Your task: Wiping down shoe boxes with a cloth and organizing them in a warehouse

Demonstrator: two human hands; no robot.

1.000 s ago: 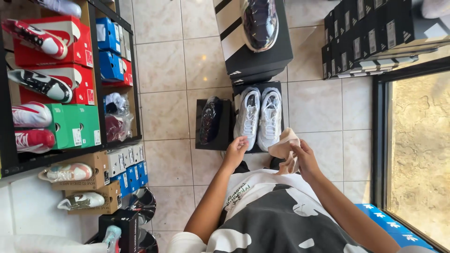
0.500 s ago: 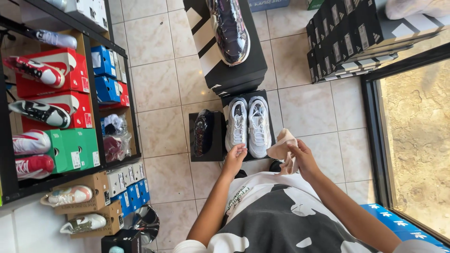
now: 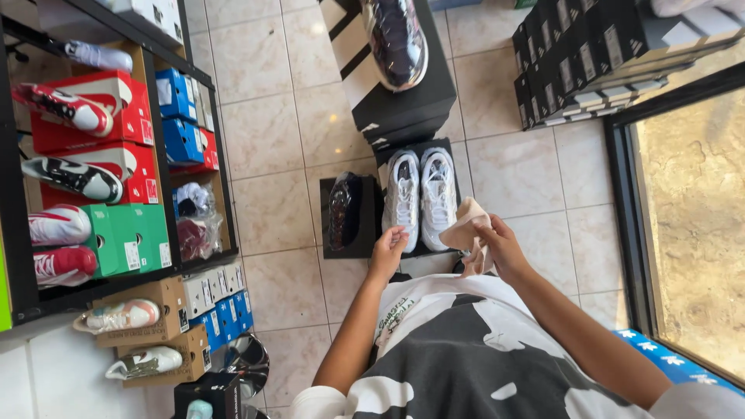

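A pair of white sneakers (image 3: 421,194) sits on a black shoe box (image 3: 458,155) on the tiled floor. My left hand (image 3: 388,250) reaches to the heel of the left white sneaker, fingers touching it. My right hand (image 3: 499,245) grips a crumpled beige cloth (image 3: 464,225) just beside the right sneaker's heel. A dark shoe wrapped in clear plastic (image 3: 344,209) lies on another black box left of the pair.
A dark glossy sneaker (image 3: 396,35) rests on stacked black boxes farther off. Stacks of black shoe boxes (image 3: 590,54) stand at the right by a window frame (image 3: 628,225). Shelves (image 3: 116,178) at the left hold red, green and blue boxes with shoes.
The view shifted slightly. My left hand has moved forward from above my lap to the white sneaker's heel. The right hand still holds the cloth.
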